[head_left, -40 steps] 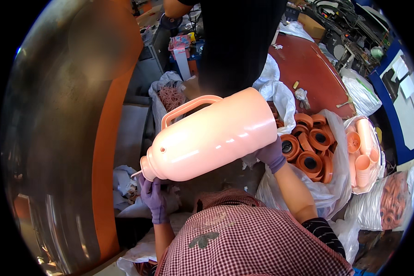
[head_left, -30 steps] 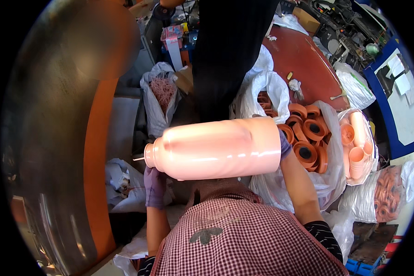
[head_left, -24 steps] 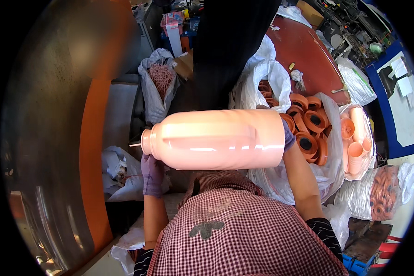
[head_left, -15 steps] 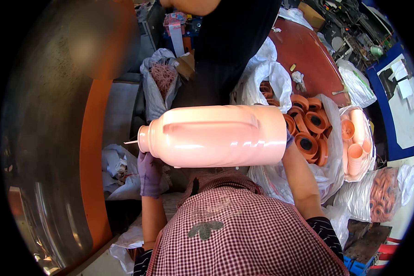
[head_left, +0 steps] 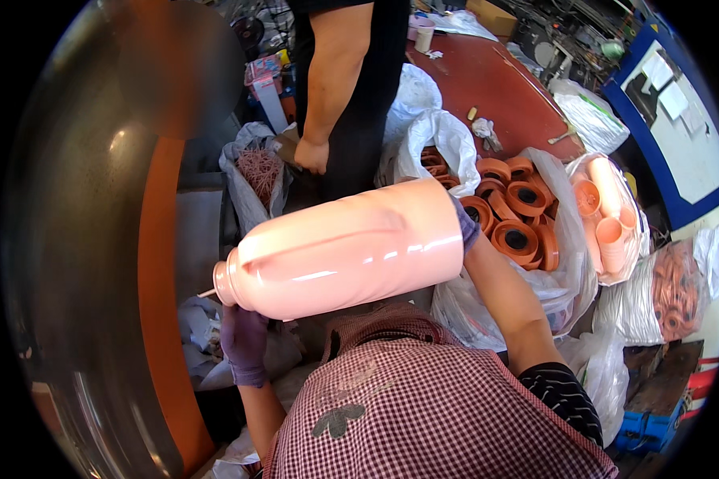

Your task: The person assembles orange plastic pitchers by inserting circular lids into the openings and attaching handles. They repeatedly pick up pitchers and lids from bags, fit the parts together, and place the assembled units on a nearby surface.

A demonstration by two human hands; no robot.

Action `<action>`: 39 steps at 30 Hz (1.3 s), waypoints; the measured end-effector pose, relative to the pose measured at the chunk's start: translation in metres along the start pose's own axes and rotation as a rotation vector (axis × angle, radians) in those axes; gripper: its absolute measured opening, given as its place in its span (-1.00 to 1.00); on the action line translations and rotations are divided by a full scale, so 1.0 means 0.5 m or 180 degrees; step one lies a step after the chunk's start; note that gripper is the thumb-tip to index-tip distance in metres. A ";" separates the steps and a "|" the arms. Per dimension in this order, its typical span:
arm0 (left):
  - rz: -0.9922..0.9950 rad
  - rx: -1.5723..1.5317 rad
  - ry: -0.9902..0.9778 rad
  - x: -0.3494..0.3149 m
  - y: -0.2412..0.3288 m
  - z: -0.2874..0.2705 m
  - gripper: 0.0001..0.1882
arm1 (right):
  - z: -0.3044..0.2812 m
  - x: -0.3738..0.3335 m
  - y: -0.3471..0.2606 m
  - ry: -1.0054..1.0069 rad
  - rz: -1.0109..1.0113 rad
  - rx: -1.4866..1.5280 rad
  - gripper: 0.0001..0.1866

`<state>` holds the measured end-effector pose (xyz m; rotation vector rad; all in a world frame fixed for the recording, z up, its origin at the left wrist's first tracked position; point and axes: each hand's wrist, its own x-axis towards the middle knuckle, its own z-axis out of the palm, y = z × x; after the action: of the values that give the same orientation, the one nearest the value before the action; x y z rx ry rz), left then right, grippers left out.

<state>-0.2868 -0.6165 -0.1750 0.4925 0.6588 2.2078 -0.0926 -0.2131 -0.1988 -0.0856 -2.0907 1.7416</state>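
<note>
A glossy pink plastic thermos flask casing [head_left: 351,255] lies across in front of my apron, its neck to the left and slightly lower, its wide base end to the right. A moulded handle runs along its side, and a thin pink strip pokes out of the neck. My left hand [head_left: 245,343], in a purple glove, holds the casing from below at the neck; its fingertips are hidden behind it. At the base end my right hand [head_left: 469,227], gloved too, grips the rim, most of its fingers out of sight.
On the left stands a large machine with an orange edge [head_left: 158,303]. A co-worker's bare arm [head_left: 333,80] hangs ahead. Sacks hold pink scraps [head_left: 259,169] and orange rings [head_left: 526,195]; a clear bag holds pink cups [head_left: 611,239]. Behind is a red-brown table [head_left: 487,76].
The casing has tilted, its neck end dropping, and sits further left in view with both my hands still on it. The co-worker's arm now hangs down, and the whole view has shifted.
</note>
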 end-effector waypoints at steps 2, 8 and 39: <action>-0.0047 0.0343 0.0239 0.004 -0.016 0.001 -0.25 | 0.006 0.010 -0.044 0.0047 0.0724 0.1299 -0.56; -0.0213 -0.0151 0.0108 0.024 -0.070 0.012 -0.46 | 0.015 0.025 -0.154 -0.0120 0.0416 0.1556 -0.53; -0.1375 0.2352 0.0502 0.421 -0.551 0.095 -0.08 | -0.730 -0.011 0.327 0.2824 0.1978 0.0976 -0.63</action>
<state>-0.2394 -0.2839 -0.2726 0.4768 1.5248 1.5585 0.0053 0.1588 -0.3083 -1.2671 -1.1815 1.8120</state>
